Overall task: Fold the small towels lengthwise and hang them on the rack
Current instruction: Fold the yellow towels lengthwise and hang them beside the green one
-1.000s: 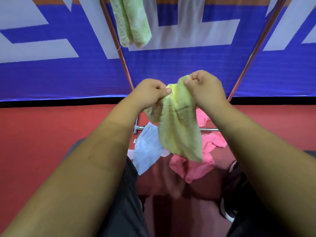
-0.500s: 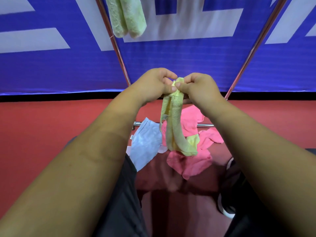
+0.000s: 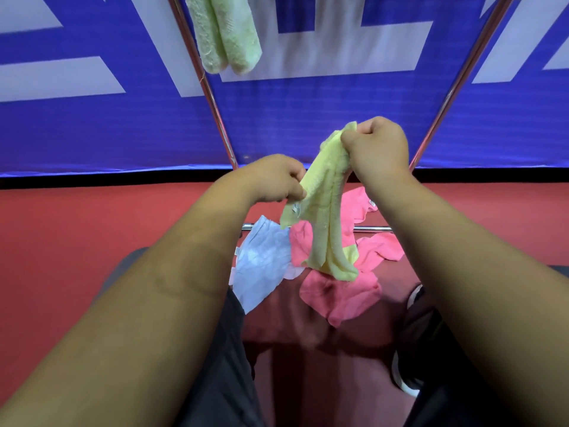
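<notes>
One green towel [image 3: 226, 32] hangs folded on the rack [image 3: 216, 118], above and beyond both hands. The right hand [image 3: 377, 149] pinches the top corner of the yellow towel [image 3: 326, 217]; the left hand [image 3: 274, 178], lower, grips its side edge. Fold judged incomplete. Below the hands, a blue towel [image 3: 264, 260] and pink towels [image 3: 341, 294] lie unfolded.

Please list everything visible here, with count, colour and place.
rack: one, silver, ahead.
banner: one, blue and white, behind rack.
floor: one, red, below.
yellow towel: one, pale yellow, held up, centre.
green towel: one, light green, hanging on rack.
blue towel: one, light blue, on floor.
pink towels: count unclear, pink, heaped on floor.
shoe: one, black, lower right.
left hand: one, pinching yellow towel's side.
right hand: one, gripping its top.
</notes>
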The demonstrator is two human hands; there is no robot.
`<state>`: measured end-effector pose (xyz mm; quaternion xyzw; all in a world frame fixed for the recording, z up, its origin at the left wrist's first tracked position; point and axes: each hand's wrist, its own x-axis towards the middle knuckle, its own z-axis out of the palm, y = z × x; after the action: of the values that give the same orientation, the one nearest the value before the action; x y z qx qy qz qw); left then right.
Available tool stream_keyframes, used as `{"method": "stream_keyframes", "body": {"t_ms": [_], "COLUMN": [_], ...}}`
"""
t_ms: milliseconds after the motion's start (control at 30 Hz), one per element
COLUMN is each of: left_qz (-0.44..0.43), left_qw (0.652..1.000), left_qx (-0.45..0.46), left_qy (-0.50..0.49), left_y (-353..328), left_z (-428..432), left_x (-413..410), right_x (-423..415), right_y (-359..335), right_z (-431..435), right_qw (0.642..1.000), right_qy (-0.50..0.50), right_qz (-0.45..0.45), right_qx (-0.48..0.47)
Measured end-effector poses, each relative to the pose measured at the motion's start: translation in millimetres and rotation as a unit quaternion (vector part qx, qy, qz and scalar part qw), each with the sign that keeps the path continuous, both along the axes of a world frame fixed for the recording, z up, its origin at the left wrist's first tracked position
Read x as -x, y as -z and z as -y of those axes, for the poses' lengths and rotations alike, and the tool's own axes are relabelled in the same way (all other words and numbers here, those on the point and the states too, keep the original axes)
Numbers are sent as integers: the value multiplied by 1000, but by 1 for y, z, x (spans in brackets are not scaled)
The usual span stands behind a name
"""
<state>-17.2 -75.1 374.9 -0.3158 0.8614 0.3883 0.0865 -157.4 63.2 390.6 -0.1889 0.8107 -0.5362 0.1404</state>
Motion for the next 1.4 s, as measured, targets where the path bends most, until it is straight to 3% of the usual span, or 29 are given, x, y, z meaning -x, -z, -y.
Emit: {"method": "stream_keyframes", "body": {"t_ms": [133,267,433,600,900,1400], "left_qz": [61,5,-59,-106,-130,-213], "left_qw": [998,988,952,917,912,865], "left_qx": [9,-90,-207,-277,-312,-332], "left_qy": [-3,-124,-219,-266,-231,-311], "left_y": [9,6,-6,-10,-11,-9], "left_z": [7,9,2,-6,-21,-25], "left_x": [-5,-6,1,9,16,24], "right_x": [16,28,27,19,-1,-18], "right_y": [-4,4,9,5,11,24], "right_z": [-2,-10,-14,-15,-13,-9], "right_qw": [999,994,998,997,984,961], "right_qy": [41,5,9,-33,-122,-172], "right_qz": [29,-34,30,12,-84,-178], "right_qx": [19,-106,-55,-63,-104,-124]}}
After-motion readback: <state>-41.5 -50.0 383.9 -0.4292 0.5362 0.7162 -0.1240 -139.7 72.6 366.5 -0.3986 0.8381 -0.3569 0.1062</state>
